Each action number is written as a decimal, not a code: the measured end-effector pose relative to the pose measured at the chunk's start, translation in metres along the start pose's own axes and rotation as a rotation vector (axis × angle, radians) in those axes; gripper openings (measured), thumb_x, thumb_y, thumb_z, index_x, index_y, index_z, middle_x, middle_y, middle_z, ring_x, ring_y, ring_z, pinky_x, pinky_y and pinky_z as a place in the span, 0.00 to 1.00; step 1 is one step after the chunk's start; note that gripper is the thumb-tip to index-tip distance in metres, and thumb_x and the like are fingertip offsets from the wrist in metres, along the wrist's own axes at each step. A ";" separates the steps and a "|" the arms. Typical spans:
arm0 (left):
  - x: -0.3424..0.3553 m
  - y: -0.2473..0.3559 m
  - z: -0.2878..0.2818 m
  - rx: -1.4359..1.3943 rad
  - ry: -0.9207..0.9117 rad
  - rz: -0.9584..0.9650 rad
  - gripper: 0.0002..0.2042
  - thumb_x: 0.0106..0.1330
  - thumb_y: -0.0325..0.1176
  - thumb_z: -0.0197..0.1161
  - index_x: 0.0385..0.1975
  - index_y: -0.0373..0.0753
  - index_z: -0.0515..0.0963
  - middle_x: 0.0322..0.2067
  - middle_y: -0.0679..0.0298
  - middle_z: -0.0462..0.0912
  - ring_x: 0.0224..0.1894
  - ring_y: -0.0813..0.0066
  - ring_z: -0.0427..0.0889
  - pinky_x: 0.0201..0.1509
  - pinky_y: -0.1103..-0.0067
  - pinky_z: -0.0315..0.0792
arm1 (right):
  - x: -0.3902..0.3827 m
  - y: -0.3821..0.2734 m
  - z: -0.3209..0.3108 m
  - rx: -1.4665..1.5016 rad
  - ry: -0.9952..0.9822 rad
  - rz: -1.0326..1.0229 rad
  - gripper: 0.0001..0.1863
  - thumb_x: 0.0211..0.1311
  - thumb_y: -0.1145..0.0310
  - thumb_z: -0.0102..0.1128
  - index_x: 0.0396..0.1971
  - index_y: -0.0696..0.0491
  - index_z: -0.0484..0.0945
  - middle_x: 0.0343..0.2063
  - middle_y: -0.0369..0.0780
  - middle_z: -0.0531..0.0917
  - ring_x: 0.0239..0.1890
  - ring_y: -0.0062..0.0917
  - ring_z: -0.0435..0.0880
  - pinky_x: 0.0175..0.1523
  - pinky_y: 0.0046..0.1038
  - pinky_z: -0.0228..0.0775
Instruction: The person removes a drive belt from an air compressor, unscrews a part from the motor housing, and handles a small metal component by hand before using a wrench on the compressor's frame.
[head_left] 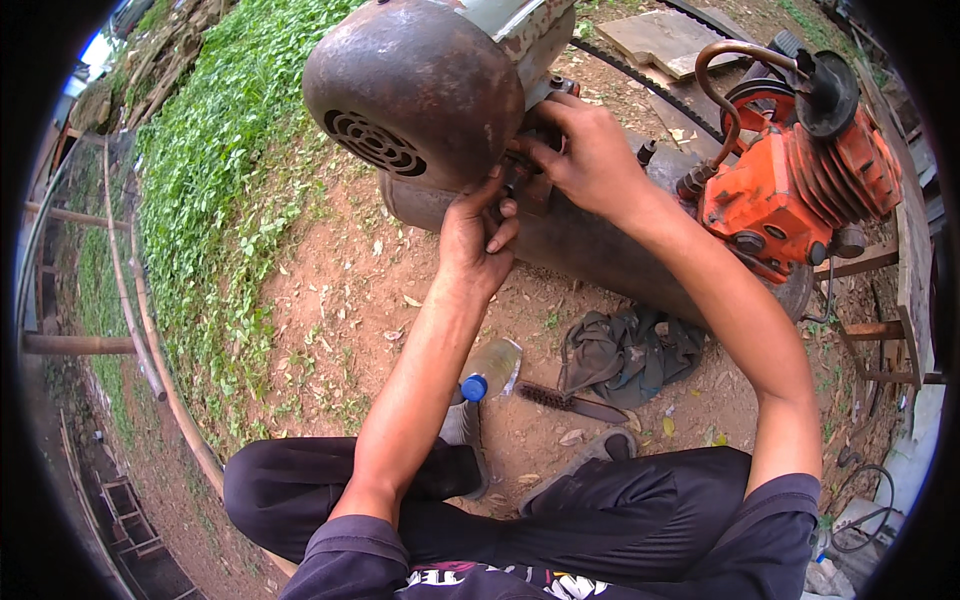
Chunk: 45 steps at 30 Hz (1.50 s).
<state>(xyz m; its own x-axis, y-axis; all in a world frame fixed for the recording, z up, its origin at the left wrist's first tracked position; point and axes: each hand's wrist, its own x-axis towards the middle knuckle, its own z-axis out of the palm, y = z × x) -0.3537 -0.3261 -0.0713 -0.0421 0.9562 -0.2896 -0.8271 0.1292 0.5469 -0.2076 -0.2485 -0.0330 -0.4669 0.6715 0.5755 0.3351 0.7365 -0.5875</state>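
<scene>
Under the rusty grey motor point(400, 95) with its round vented end cover, both my hands work at a dark fitting on the long dark tank point(620, 260). My left hand point(480, 225) has its fingers curled upward at a small dark metal part beside the cover's lower edge. My right hand point(585, 160) reaches in from the right, fingers bent and closed around something at the motor's base, largely hidden. An orange compressor pump point(775, 195) with a bent copper pipe and belt wheel is mounted right of my hands.
A blue-capped clear bottle point(495, 365), a dark brush point(570, 405) and a crumpled grey rag point(630, 355) lie on the dirt before my crossed legs. Green weeds point(210, 170) and bamboo poles point(140, 280) border the left; wooden planks point(660, 40) lie behind the tank.
</scene>
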 end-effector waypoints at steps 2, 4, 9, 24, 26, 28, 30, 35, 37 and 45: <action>0.000 0.001 0.000 0.006 -0.008 0.001 0.06 0.65 0.28 0.59 0.40 0.42 0.72 0.30 0.72 0.73 0.22 0.90 0.66 0.10 0.93 0.52 | 0.000 0.000 0.001 -0.017 0.020 -0.013 0.11 0.51 0.72 0.64 0.36 0.58 0.80 0.36 0.48 0.80 0.40 0.45 0.80 0.44 0.38 0.72; 0.001 0.001 -0.001 0.002 -0.019 0.002 0.06 0.65 0.28 0.59 0.40 0.42 0.73 0.30 0.72 0.73 0.22 0.90 0.67 0.10 0.93 0.52 | 0.000 0.000 0.002 0.023 0.024 -0.004 0.11 0.51 0.71 0.64 0.36 0.58 0.80 0.37 0.48 0.80 0.40 0.45 0.79 0.44 0.38 0.72; 0.003 0.000 -0.007 -0.009 -0.018 0.005 0.06 0.65 0.28 0.59 0.41 0.42 0.73 0.31 0.72 0.74 0.22 0.90 0.67 0.10 0.93 0.52 | 0.001 0.001 0.001 0.046 -0.013 -0.003 0.12 0.49 0.71 0.65 0.34 0.59 0.81 0.34 0.48 0.80 0.38 0.44 0.80 0.43 0.37 0.72; 0.003 0.000 -0.005 0.003 -0.028 0.008 0.07 0.66 0.28 0.57 0.42 0.42 0.73 0.32 0.71 0.76 0.22 0.90 0.67 0.10 0.93 0.52 | -0.002 0.002 0.004 0.144 0.020 0.075 0.10 0.50 0.70 0.66 0.33 0.57 0.82 0.33 0.46 0.82 0.35 0.40 0.83 0.39 0.34 0.74; 0.003 0.000 -0.005 0.000 -0.028 0.003 0.07 0.66 0.28 0.57 0.42 0.42 0.73 0.32 0.71 0.75 0.22 0.90 0.67 0.10 0.93 0.52 | 0.000 0.001 0.002 0.091 0.002 0.084 0.09 0.50 0.71 0.66 0.33 0.57 0.82 0.32 0.46 0.82 0.34 0.40 0.83 0.39 0.34 0.74; 0.004 -0.001 -0.006 0.001 -0.019 0.007 0.07 0.66 0.28 0.57 0.42 0.42 0.73 0.31 0.72 0.75 0.22 0.90 0.67 0.10 0.93 0.52 | -0.002 0.000 0.005 0.083 0.059 0.052 0.09 0.50 0.72 0.65 0.32 0.57 0.82 0.32 0.46 0.82 0.34 0.41 0.83 0.39 0.34 0.74; 0.004 -0.001 -0.006 0.000 -0.024 0.009 0.07 0.66 0.28 0.57 0.42 0.42 0.73 0.31 0.71 0.75 0.22 0.90 0.67 0.10 0.93 0.52 | -0.003 -0.005 0.007 0.075 0.101 0.049 0.09 0.49 0.72 0.65 0.32 0.57 0.82 0.32 0.46 0.81 0.33 0.40 0.83 0.39 0.34 0.74; 0.003 0.000 -0.006 -0.002 -0.035 0.005 0.07 0.66 0.28 0.57 0.42 0.42 0.73 0.31 0.71 0.74 0.22 0.89 0.67 0.10 0.93 0.52 | -0.002 -0.015 0.007 0.095 0.081 0.183 0.08 0.48 0.73 0.65 0.30 0.59 0.82 0.31 0.46 0.81 0.32 0.39 0.83 0.37 0.35 0.73; 0.004 -0.001 -0.006 0.004 -0.022 0.008 0.07 0.66 0.28 0.57 0.42 0.42 0.73 0.30 0.72 0.74 0.22 0.90 0.67 0.10 0.93 0.53 | -0.003 -0.010 0.010 0.084 0.116 0.137 0.08 0.48 0.73 0.65 0.30 0.60 0.80 0.29 0.46 0.81 0.31 0.40 0.82 0.37 0.35 0.73; 0.004 0.001 -0.009 0.010 -0.030 0.010 0.07 0.66 0.28 0.57 0.42 0.42 0.73 0.31 0.72 0.74 0.23 0.89 0.67 0.11 0.93 0.53 | -0.006 -0.007 0.015 0.117 0.154 0.094 0.09 0.49 0.73 0.63 0.29 0.62 0.78 0.28 0.49 0.78 0.34 0.42 0.80 0.40 0.36 0.72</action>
<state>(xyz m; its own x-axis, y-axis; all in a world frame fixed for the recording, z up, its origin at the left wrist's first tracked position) -0.3597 -0.3245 -0.0788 -0.0334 0.9648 -0.2610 -0.8209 0.1225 0.5578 -0.2195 -0.2595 -0.0409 -0.3042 0.7479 0.5899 0.2703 0.6616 -0.6994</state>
